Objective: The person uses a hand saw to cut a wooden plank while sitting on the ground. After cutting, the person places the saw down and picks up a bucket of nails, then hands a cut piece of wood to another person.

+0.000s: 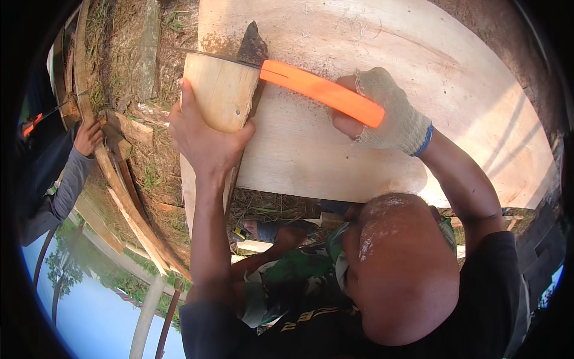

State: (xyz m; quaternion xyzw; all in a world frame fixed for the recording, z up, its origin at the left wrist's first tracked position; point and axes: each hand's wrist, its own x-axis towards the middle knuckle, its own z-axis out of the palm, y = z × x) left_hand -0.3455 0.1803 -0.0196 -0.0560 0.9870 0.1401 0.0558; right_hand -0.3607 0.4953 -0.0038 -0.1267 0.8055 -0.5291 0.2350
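Note:
My right hand [388, 110], in a knitted off-white glove with a blue cuff edge, is closed round the orange handle of a hand saw [320, 90]. The saw's thin blade runs left across the far end of a pale wooden board [218, 81]. My bare left hand [209, 140] grips this board just below the blade, with the thumb on its right edge and fingers on its left. A small dark round spot, perhaps a nail head or knot, shows near the thumb. A dark jagged piece [253, 46] juts out beyond the blade, beside scattered sawdust.
A broad plywood sheet [472, 78] extends to the right. At left, a co-worker's hand [88, 137] holds a long curved timber [122, 191]; an orange object [33, 124] is near that person. Wood scraps [136, 128] lie on grass. Below are camouflage cloth and a dusty, rounded bare body part.

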